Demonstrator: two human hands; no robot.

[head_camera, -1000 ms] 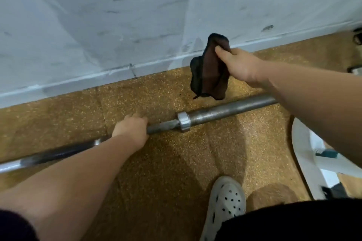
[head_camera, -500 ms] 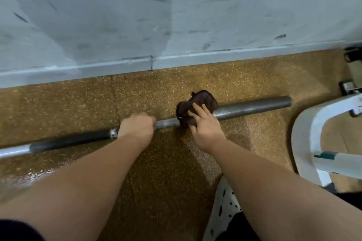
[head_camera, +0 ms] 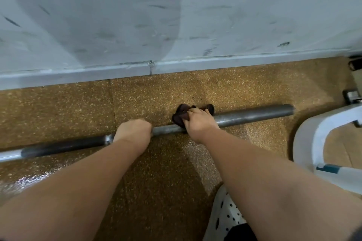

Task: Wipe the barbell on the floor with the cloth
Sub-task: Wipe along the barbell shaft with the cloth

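The long grey steel barbell (head_camera: 252,116), dull and scuffed, lies on the speckled brown floor (head_camera: 78,107). The left hand (head_camera: 133,132) grasps its shaft; just beside, the right hand (head_camera: 197,121) clutches a crumpled dark-brown cloth (head_camera: 181,116) around it.

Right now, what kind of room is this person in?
Probably a gym or weight room. A long steel barbell lies on speckled floor matting by a scuffed wall, and a white machine frame shows at the right.
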